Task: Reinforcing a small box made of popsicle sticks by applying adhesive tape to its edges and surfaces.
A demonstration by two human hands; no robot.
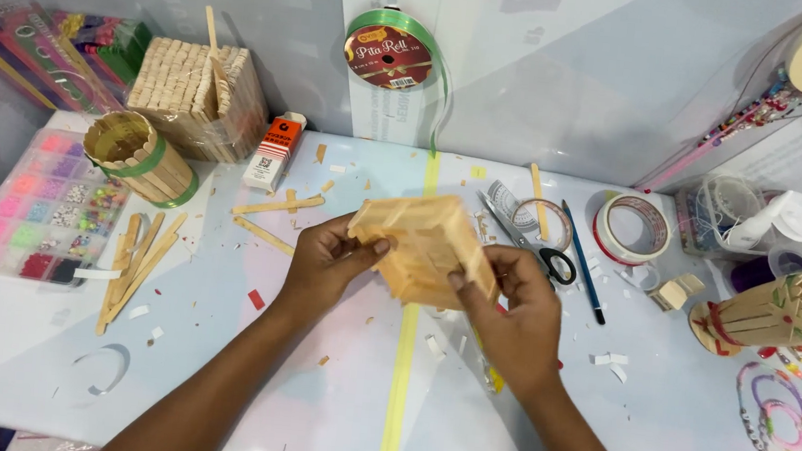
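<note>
Both my hands hold a small box built of pale wooden craft sticks (424,242) above the middle of the table. My left hand (326,258) grips its left edge, thumb on the rim. My right hand (514,313) clasps its lower right side, fingers wrapped under it. The box is tilted, its open side facing up and left.
Loose craft sticks (136,265) lie left, beside a bead organiser (40,208). A round stick cup (136,156) and a larger stick box (198,96) stand at the back left. Scissors (535,242), tape rolls (633,226), a pen and a stick holder (780,312) sit right. Green ribbon spool (392,51) hangs behind.
</note>
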